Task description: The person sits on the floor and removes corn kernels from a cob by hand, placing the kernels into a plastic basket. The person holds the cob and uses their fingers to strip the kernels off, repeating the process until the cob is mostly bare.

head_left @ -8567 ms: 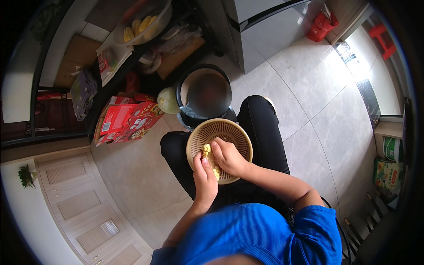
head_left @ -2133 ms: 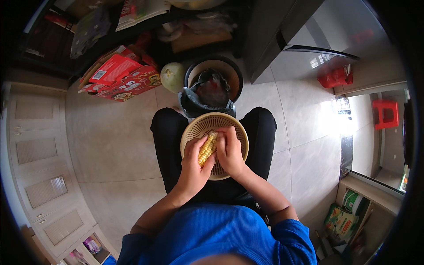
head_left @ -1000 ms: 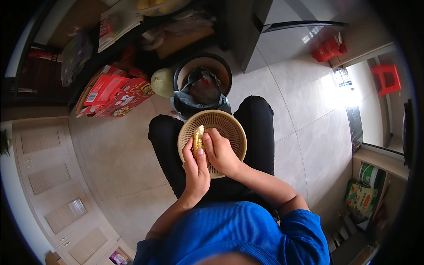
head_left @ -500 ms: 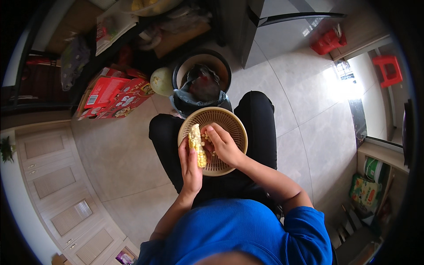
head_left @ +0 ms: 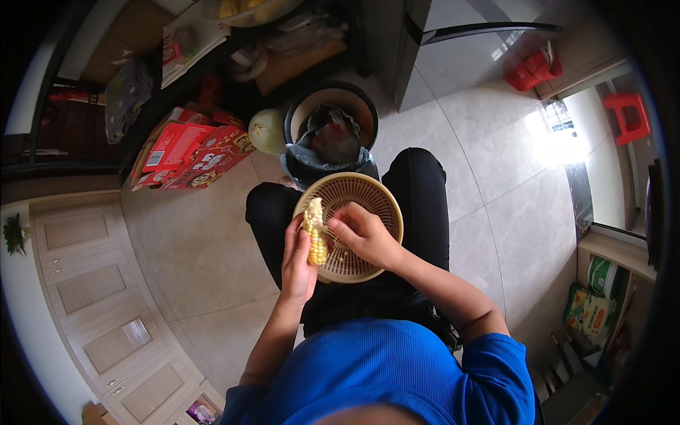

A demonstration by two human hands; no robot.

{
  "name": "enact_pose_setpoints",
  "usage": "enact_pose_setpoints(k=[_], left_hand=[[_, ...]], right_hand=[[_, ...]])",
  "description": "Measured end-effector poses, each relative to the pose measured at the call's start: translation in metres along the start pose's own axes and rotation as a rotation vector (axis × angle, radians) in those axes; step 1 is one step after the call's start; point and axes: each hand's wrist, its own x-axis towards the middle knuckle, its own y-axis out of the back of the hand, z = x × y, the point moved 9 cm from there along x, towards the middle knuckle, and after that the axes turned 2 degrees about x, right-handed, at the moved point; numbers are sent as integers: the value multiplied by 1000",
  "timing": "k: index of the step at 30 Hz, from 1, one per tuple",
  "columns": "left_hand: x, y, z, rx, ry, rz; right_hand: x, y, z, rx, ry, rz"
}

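Head view, looking straight down at our lap: our left hand (head_left: 297,258) is wrapped around a corn cob (head_left: 315,234), holding it nearly upright at the left rim of a round tan woven basket (head_left: 379,202). The cob's upper part looks stripped and pale, while yellow kernels remain lower down beside our thumb. Our right hand (head_left: 365,234) reaches in from the right with its fingers curled, fingertips touching the cob's side about midway; we cannot tell whether it pinches anything, but it is not closed around the cob.

The basket rests on our lap, across legs in black trousers (head_left: 421,191). Our blue shirt (head_left: 397,375) fills the lower edge of the picture.

Just beyond the basket, between our knees, stands a round black bin (head_left: 294,124) lined with a grey bag and holding dark scraps. A pale green melon-like ball (head_left: 265,131) sits touching the bin's left side. Further left lie 2 or more red printed cartons (head_left: 191,152) on the tiled floor (head_left: 198,248). Well apart on the right are 2 red plastic stools (head_left: 535,67).
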Motion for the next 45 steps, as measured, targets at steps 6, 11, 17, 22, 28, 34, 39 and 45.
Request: enact_pose_setpoints(k=[6, 11, 17, 22, 28, 34, 39, 45], left_hand=[[-2, -2, -1, -28, 38, -36], [3, -5, 2, -69, 43, -79], [2, -5, -15, 108, -27, -18], [2, 9, -27, 532, -129, 123], [-7, -14, -14, 608, -190, 209], [-9, -16, -12, 645, -256, 198], [-3, -7, -14, 695, -238, 231], [0, -2, -22, 675, -263, 250]], right_hand=[[-6, 13, -7, -68, 116, 70], [-8, 18, 2, -369, 274, 126], [-6, -3, -4, -225, 208, 117], [-9, -7, -10, -245, 292, 207], [-12, -10, -9, -293, 277, 241], [-11, 0, -2, -230, 304, 284], [-10, -3, -11, -195, 266, 184], [-11, -7, -2, -210, 298, 241]])
